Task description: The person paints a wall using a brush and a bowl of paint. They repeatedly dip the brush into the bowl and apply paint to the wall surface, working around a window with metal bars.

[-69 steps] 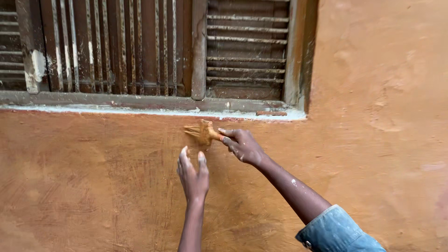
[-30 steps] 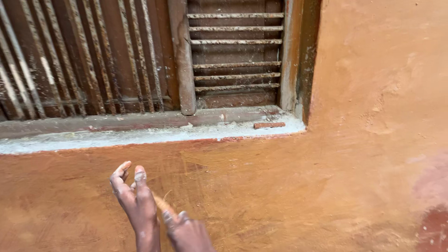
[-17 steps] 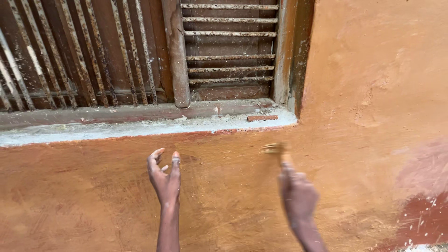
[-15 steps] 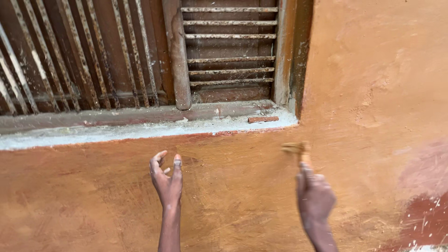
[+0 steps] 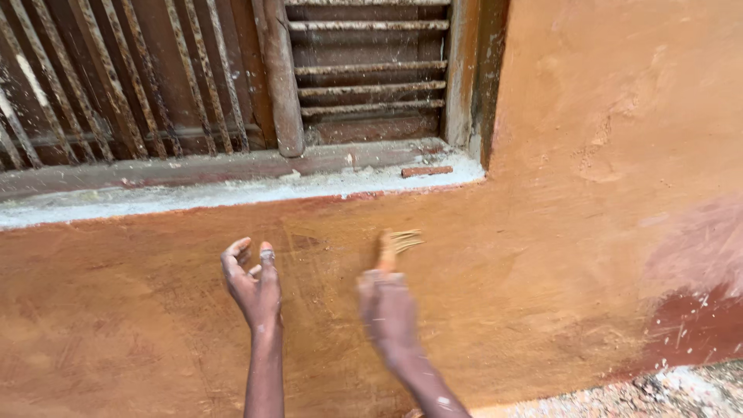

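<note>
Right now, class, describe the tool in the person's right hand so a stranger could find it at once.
Start at the barred wooden window and drop past its pale sill to the orange wall below. There the right hand, blurred, grips a small brush. It has an orange-smeared handle and splayed straw-coloured bristles, whereas the left hand beside it is open and holds nothing.

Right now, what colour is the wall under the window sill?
Orange-brown, like wet clay, on the wall; a dark red patch shows at lower right. Head view, the only one.

Left hand (image 5: 251, 282) raised, fingers loosely spread; right hand (image 5: 389, 310) fisted.
</note>
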